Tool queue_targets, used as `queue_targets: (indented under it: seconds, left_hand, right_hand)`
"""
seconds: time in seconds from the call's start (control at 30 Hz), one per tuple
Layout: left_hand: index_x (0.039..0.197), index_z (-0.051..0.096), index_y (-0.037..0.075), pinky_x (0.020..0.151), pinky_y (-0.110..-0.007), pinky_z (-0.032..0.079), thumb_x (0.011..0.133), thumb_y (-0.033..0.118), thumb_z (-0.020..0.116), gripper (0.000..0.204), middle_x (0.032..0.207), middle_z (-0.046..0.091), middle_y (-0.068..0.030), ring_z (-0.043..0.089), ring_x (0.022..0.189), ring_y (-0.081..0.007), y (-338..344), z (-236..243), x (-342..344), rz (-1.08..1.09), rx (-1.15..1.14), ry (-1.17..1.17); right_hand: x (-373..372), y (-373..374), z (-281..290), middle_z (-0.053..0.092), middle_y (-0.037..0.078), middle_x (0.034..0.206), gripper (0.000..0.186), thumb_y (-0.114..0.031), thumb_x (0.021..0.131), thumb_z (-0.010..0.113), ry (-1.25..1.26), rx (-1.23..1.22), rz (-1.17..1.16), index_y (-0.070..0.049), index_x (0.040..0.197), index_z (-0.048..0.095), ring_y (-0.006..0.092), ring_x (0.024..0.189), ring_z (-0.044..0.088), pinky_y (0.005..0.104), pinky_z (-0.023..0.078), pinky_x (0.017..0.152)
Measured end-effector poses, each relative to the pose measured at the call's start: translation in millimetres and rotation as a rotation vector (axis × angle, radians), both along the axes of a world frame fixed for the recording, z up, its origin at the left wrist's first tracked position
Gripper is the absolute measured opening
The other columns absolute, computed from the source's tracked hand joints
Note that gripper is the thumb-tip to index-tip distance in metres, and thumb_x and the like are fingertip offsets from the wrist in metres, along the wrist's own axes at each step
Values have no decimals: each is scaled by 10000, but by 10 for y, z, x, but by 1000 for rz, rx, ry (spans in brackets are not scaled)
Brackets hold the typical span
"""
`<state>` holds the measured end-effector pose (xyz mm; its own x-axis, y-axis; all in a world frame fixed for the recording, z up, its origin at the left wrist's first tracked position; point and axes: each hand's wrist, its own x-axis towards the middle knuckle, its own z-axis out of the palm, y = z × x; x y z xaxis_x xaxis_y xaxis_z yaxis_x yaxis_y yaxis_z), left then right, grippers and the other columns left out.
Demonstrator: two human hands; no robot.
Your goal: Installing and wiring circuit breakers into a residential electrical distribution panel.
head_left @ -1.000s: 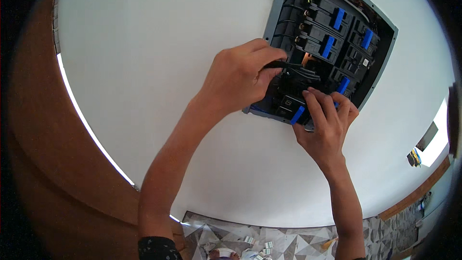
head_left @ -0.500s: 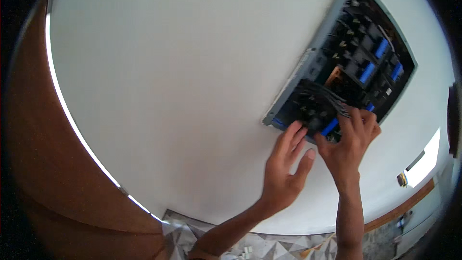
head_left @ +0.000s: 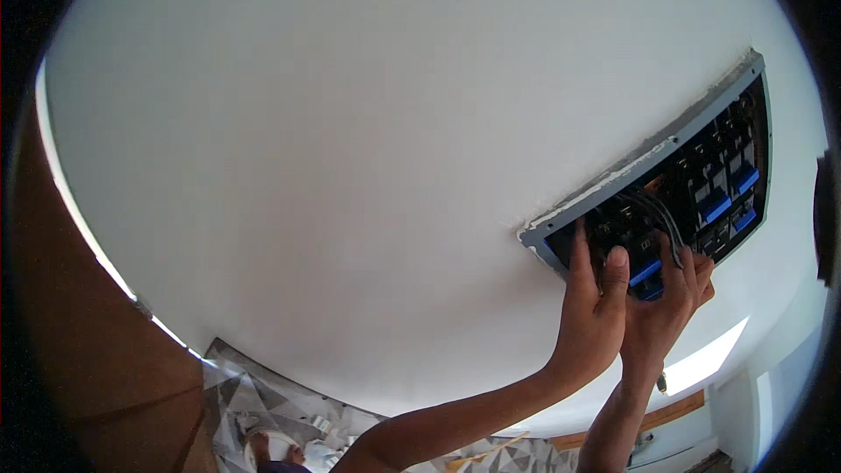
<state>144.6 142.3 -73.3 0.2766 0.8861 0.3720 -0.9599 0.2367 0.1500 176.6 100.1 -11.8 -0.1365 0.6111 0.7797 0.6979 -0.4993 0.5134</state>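
Observation:
A grey recessed electrical box (head_left: pixel 696 116) on the white wall holds black breakers, several with blue levers (head_left: pixel 716 204). Loose black cables (head_left: pixel 659 215) arc through its lower-left part. My left hand (head_left: pixel 596 311) reaches into that corner, index finger extended and thumb apart; its fingertips are partly hidden inside. Behind it, my right hand (head_left: pixel 670 302) has bent fingers at the cable ends along the lower edge, seemingly gripping them; its thumb is hidden.
The white wall (head_left: pixel 350 140) surrounds the box. A brown panel (head_left: pixel 105 350) borders the far left. Below are a patterned tiled floor (head_left: pixel 245 390) and feet (head_left: pixel 263 447). A bright opening (head_left: pixel 701 359) and a wooden strip (head_left: pixel 666 413) are at the lower right.
My view has swung, placing the box farther right. My left hand left the cables and moved down into the lower-left corner, fingers extended. My right hand moved onto the cables' ends.

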Motion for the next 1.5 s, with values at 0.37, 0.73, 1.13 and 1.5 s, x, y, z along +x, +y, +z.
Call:
queue_targets:
  seconds: [0.37, 0.73, 1.13, 1.5]
  left_hand:
    - [1466, 135, -24, 1059, -322, 336, 1035, 375, 372, 633, 1320, 426, -162, 423, 1204, -190, 118, -18, -34, -143, 89, -22]
    - [1461, 177, -21, 1093, -319, 274, 1039, 392, 348, 615, 1327, 411, -160, 385, 1230, -198, 162, -23, -94, -219, 99, -66]
    - [1288, 284, -71, 901, -305, 404, 1041, 400, 353, 536, 1094, 500, -154, 472, 995, -178, 138, 0, -128, -297, -18, -34]
    - [1276, 286, -75, 915, -292, 425, 1021, 357, 459, 531, 1155, 517, -183, 519, 1058, -173, 229, -3, -117, -355, 93, -71]
  right_hand:
    - [-152, 28, 143, 581, 129, 1081, 504, -248, 605, 818, -70, -36, -69, -12, 1034, 699, 308, 1115, 469, 461, 327, 971]
    - [-192, 69, 43, 570, 116, 1059, 489, -258, 622, 821, -88, 29, -95, -18, 1027, 690, 303, 1095, 469, 464, 357, 941]
    - [-142, 118, 13, 575, 126, 1084, 487, -268, 624, 829, -17, 71, -95, 0, 1005, 684, 327, 1100, 473, 482, 371, 948]
    - [52, 104, 19, 588, 158, 1059, 490, -218, 623, 827, 7, 49, 71, 21, 1022, 671, 338, 1059, 509, 437, 418, 926]
